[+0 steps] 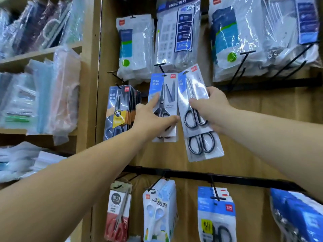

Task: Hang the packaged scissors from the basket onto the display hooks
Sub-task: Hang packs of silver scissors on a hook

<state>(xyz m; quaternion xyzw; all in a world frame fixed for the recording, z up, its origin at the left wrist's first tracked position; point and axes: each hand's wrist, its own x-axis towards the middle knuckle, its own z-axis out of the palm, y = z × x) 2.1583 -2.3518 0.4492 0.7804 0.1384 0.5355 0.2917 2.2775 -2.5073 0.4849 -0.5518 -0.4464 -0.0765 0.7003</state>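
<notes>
A blue-topped pack of black-handled scissors (166,95) hangs on a black display hook (160,67) in the middle of the wall. My left hand (150,119) holds it from the left, forefinger stretched up its front and thumb across its lower part. Just to the right, my right hand (209,109) grips a clear pack with two pairs of silver scissors (197,123), tilted, its top hole near the same hook. The basket is out of view.
A row of dark scissor packs (120,109) hangs to the left. Bagged power strips (136,48) hang above. A lower black rail (192,175) carries more scissor packs (157,210). Empty black hooks (243,67) stick out at upper right. Shelves of plastic folders (38,95) fill the left.
</notes>
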